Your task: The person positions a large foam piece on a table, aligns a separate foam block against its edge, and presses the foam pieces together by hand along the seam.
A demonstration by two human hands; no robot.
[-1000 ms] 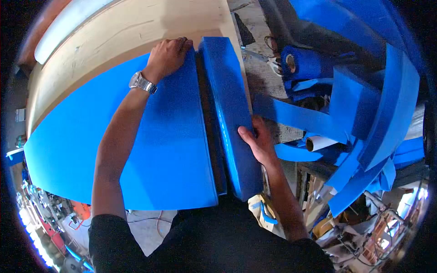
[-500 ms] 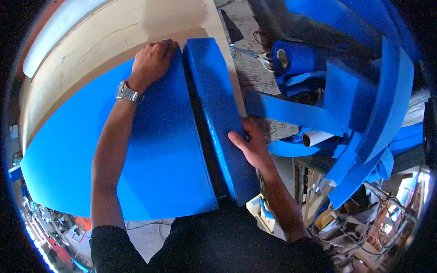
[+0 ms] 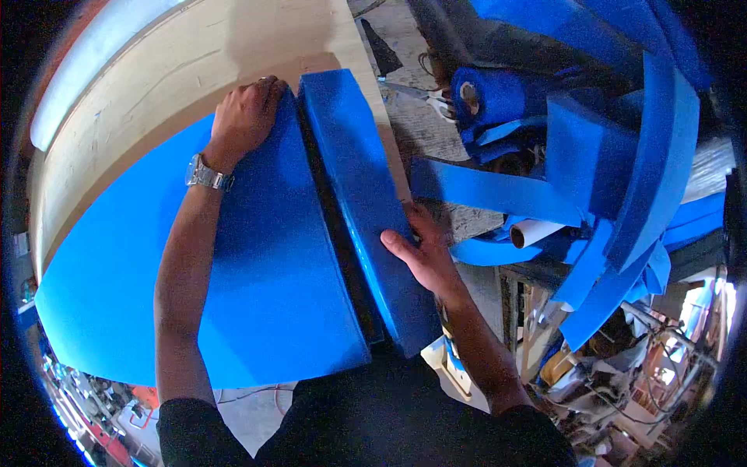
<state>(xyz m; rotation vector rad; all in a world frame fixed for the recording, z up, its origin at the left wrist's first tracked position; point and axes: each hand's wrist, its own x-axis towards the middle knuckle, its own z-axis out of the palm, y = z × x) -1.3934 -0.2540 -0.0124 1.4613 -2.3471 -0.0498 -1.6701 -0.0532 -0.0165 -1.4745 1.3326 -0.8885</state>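
A large blue covered panel [image 3: 264, 272] with a curved left edge lies flat in front of me. My left hand [image 3: 243, 117], with a metal watch at the wrist, is closed over its far right corner; the fingertips are partly hidden. Beside it lies a narrow blue covered board [image 3: 354, 163], with a dark gap running between the two. My right hand [image 3: 424, 253] grips the right edge of this board, thumb on top and the other fingers down along the side, mostly out of sight.
Both blue pieces rest on a pale plywood surface [image 3: 272, 31]. To the right, a worn wooden bench [image 3: 412, 128] bears scissors [image 3: 440, 105], a blue roll [image 3: 498, 97], several blue offcuts [image 3: 661, 148] and a cardboard tube [image 3: 537, 232]. Clutter covers the floor at lower right.
The whole view has shifted slightly left. Both hands keep their places on the blue pieces, and the gap between the pieces looks much the same.
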